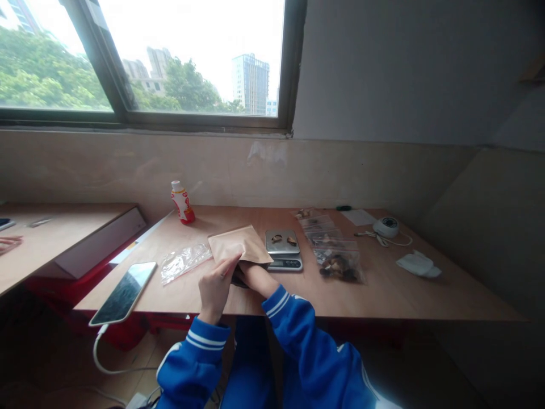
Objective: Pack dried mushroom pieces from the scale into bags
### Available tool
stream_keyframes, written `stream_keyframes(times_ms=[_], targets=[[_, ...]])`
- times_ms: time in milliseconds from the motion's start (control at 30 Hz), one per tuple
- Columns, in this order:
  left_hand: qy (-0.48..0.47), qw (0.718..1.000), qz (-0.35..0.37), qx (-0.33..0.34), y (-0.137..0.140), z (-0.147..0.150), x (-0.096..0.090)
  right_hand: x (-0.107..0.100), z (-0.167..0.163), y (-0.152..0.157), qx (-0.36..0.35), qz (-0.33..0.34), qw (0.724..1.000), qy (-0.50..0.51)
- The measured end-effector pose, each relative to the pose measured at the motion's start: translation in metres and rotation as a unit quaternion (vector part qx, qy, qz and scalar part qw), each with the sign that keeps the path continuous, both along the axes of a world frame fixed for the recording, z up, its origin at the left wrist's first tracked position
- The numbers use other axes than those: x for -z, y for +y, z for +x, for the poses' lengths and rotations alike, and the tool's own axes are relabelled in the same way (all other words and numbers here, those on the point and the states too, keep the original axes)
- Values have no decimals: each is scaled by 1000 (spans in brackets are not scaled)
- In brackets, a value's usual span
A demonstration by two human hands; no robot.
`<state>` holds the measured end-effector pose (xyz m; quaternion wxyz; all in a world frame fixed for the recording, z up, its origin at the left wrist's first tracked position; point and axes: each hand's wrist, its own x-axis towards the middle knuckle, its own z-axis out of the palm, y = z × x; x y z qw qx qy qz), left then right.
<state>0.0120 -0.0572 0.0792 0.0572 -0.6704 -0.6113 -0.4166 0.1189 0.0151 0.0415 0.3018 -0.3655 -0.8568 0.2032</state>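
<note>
A brown paper pouch (239, 243) lies tilted over the near middle of the table, its mouth toward me. My left hand (215, 283) pinches the pouch at its open edge. Into that mouth reaches my right hand (258, 278); its fingers are hidden inside, so what they hold cannot be seen. Just right of the pouch, a kitchen scale (269, 248) carries a few small brown dried pieces (291, 241) on its metal plate. To the pouch's left lies a clear zip bag (184, 262), flat and apparently without contents.
Several clear zip bags (338, 264) with brown dried pieces line the scale's right side. Farther right are a white dome camera (386, 227) with its cable and a crumpled white tissue (419, 264). A bottle (183, 203) and a charging phone (124, 293) are leftward. Another person's hand (9, 243) rests on the neighbouring table.
</note>
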Motion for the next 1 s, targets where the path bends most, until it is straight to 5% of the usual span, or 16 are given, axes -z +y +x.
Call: stream_keyframes(times_ms=[100, 267, 533, 800, 1000], targets=[[-1, 1000, 18, 10, 4, 0, -2, 6, 11, -2, -31, -12, 999, 40], [-16, 999, 5, 32, 10, -1, -3, 10, 8, 4, 23, -15, 998, 51], [-50, 998, -35, 15, 17, 3, -10, -14, -11, 1, 118, -29, 975, 185], [-78, 996, -37, 12, 21, 0, -15, -18, 10, -11, 77, -52, 987, 132], [-106, 994, -33, 3, 24, 0, -20, -28, 31, -27, 72, 6, 969, 235]])
